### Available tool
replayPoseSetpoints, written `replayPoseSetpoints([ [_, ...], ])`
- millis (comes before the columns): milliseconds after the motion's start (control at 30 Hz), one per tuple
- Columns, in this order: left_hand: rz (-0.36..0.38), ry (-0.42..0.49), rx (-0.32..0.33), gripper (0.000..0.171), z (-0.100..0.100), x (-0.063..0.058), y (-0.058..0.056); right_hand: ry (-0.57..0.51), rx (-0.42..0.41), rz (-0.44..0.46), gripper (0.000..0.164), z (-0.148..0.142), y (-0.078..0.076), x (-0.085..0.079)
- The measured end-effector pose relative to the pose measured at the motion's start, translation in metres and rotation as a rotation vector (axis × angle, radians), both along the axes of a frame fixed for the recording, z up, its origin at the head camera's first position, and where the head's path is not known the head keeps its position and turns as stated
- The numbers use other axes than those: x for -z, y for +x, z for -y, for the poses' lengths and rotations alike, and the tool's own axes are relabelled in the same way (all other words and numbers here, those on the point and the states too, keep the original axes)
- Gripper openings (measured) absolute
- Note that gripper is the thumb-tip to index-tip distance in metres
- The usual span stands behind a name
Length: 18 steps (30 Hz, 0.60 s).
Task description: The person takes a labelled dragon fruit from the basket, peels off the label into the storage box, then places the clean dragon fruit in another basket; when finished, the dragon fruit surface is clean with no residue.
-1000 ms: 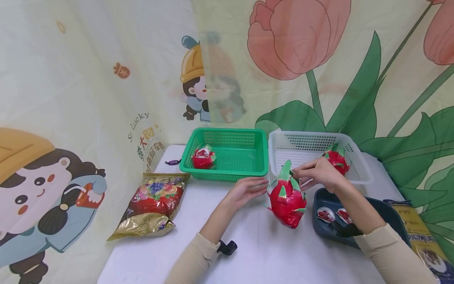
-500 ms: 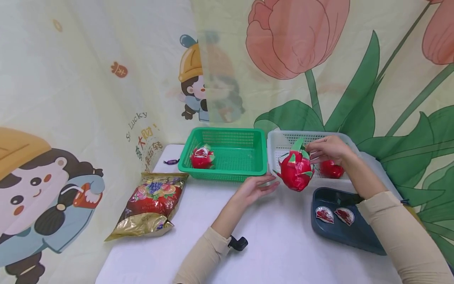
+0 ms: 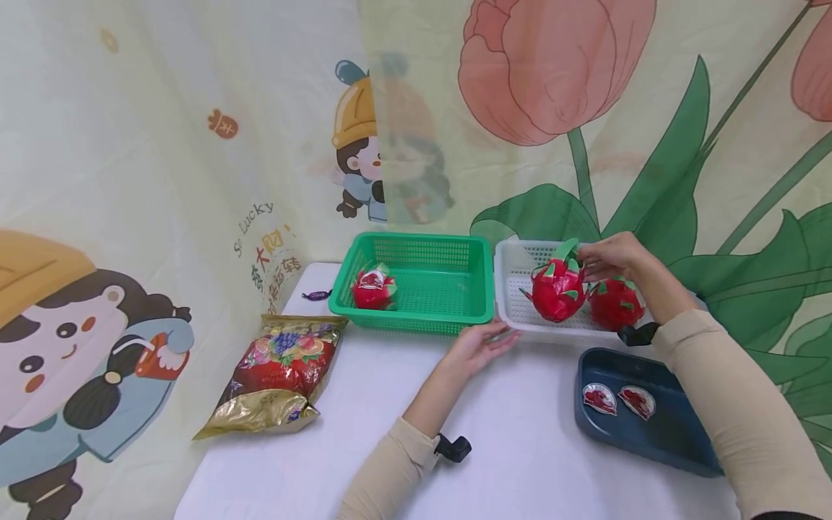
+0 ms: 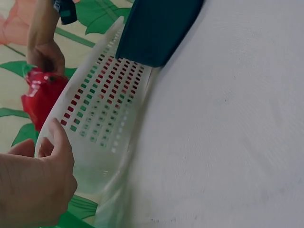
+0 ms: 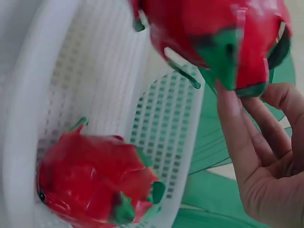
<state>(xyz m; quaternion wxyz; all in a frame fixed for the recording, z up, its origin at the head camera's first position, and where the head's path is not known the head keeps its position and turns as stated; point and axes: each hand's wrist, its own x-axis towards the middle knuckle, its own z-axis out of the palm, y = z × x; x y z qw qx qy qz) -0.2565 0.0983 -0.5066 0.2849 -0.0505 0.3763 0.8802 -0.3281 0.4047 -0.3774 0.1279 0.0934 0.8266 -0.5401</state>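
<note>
A red dragon fruit with green scales hangs over the white mesh basket. My right hand pinches it by its green tip; the right wrist view shows my thumb and fingers at that end. Below and to the right, a second dragon fruit lies in the same basket. At the basket's front left corner is my left hand, fingers extended; in the left wrist view a fingertip is at the rim, but whether it touches is unclear.
Left of the white basket stands a green basket holding a dragon fruit with a label. A navy tray with two stickers sits at front right. A candy bag and a wrapped candy lie left.
My right hand has carried the dragon fruit from over the table back and right to above the white basket. My left hand has moved slightly right, to the basket's corner.
</note>
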Motion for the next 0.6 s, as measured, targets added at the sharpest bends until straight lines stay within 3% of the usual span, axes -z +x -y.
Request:
replayPoseSetpoints([
  [233, 0.03, 0.02, -0.037, 0.009, -0.006, 0.003, -0.001, 0.055, 0.031, 0.027, 0.04, -0.013, -0.016, 0.014],
  [600, 0.051, 0.025, -0.05, 0.021, -0.007, 0.004, -0.002, 0.189, 0.011, 0.006, 0.034, -0.019, -0.028, 0.035],
])
